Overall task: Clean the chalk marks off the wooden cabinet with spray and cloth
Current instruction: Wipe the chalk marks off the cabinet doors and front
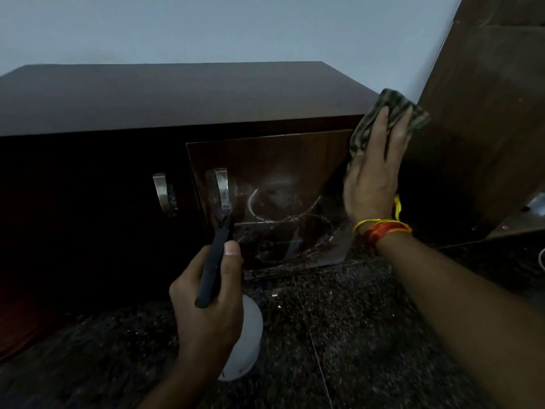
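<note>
A low dark wooden cabinet fills the middle of the view. Its right door carries white chalk marks, a curved outline with a smeared haze. My left hand grips a spray bottle with a white body and black trigger head, its nozzle aimed at the door beside the handle. My right hand presses a striped greenish cloth flat against the door's upper right corner, fingers spread over it.
Two metal handles sit at the middle of the cabinet front. A tall brown wooden panel stands close on the right. The floor is dark speckled stone. Red and yellow threads circle my right wrist.
</note>
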Tool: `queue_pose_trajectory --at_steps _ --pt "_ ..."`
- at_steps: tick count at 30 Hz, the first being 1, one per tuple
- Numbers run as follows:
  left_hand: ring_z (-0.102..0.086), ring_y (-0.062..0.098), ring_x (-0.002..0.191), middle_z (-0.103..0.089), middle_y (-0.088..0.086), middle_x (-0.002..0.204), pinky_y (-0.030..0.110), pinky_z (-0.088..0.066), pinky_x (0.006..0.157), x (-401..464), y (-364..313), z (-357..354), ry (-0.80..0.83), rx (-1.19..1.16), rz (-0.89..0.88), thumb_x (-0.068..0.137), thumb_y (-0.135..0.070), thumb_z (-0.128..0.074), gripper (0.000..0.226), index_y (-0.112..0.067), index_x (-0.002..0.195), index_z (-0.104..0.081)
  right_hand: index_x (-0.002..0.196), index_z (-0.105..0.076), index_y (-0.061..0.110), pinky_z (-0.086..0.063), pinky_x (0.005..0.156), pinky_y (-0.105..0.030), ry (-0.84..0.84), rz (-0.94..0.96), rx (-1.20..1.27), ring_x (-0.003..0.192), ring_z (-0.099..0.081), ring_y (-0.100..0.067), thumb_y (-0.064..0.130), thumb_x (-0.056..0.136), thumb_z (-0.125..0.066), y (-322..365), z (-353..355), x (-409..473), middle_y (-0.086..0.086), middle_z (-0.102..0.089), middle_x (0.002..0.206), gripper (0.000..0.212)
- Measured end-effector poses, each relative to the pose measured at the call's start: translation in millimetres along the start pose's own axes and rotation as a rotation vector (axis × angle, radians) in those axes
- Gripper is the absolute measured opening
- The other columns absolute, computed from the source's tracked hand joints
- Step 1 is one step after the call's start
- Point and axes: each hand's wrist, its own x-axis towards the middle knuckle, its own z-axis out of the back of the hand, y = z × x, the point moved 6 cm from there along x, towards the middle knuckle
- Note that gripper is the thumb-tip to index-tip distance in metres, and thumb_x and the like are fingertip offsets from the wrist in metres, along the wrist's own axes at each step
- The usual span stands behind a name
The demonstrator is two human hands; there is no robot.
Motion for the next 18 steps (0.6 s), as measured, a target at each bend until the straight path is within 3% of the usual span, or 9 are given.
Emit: queue_pose_trajectory --at_steps 4,7,10,14,18 --pt "-0.048 0.029 0.054 -0.053 0.017 0.072 0.039 -0.042 0.051 3 -1 -1 -0.010 -0.023 0.018 0.085 -0.067 -0.044 0.044 -0.026 0.078 -0.059 0.151 -0.009 0.010 -0.021 0.117 -0.051 0.084 -0.122 0.050 0.146 -0.001 -0.039 0.012 0.097 -0.034 -10 -8 -35 -0.025 0.002 0.157 0.059" --pt "-0.047 0.030 0.053 -0.051 0.016 0.067 0.037 -0.041 0.049 5 -1 -3 -0.020 -0.043 0.031 0.085 -0.062 -0.045 0.047 -0.018 0.075 -0.058 0.151 -0.005 0.011 -0.021 0.116 -0.052 0.155 -0.142 0.044 0.146 0.001 -0.039 0.011 0.097 -0.035 -16 -11 -46 -0.023 0.004 0.157 0.062" --pt "-0.045 0.028 0.051 -0.047 0.016 0.062 0.029 -0.039 0.047 5 0 -5 -0.019 -0.059 0.013 0.088 -0.058 -0.046 0.047 -0.014 0.074 -0.057 0.151 -0.007 0.009 -0.014 0.119 -0.048 0.111 -0.104 0.042 0.146 0.000 -0.038 0.010 0.094 -0.033 -9 -8 -27 -0.025 0.002 0.157 0.062" --pt "-0.045 0.030 0.052 -0.048 0.021 0.062 0.035 -0.039 0.049 3 4 -7 -0.022 -0.070 0.020 0.088 -0.055 -0.046 0.048 -0.010 0.075 -0.056 0.151 -0.007 0.010 -0.012 0.120 -0.038 0.074 -0.123 0.059 0.146 -0.003 -0.037 0.013 0.095 -0.031 -12 -7 -21 -0.023 -0.001 0.157 0.060" --pt "-0.047 0.031 0.052 -0.050 0.021 0.064 0.039 -0.040 0.050 3 7 -9 -0.036 -0.065 0.028 0.088 -0.055 -0.046 0.049 -0.009 0.076 -0.058 0.150 -0.005 0.005 -0.016 0.119 -0.042 0.138 -0.172 0.076 0.146 0.000 -0.039 0.016 0.100 -0.032 -23 -19 -56 -0.026 0.003 0.156 0.058"
